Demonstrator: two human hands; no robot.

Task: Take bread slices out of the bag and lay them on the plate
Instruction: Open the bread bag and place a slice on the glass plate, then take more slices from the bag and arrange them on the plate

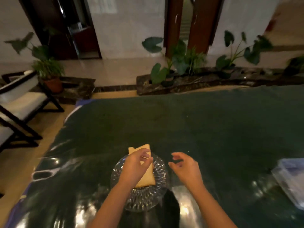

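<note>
A clear cut-glass plate [144,199] sits on the dark green table near the front edge. My left hand [134,167] is over the plate, its fingers pinching a tan bread slice [139,149] whose far end sticks out beyond the rim. Another part of bread [148,177] lies on the plate under my palm; I cannot tell whether it is the same slice. My right hand [184,167] hovers just right of the plate, fingers curled apart and holding nothing. The clear plastic bag [291,176] lies at the table's right edge.
The table [197,125] is covered with a glossy dark sheet. A dark-framed chair with white cushions [18,102] stands left of the table. Potted plants [49,69] and a stone planter [181,83] lie beyond the far edge.
</note>
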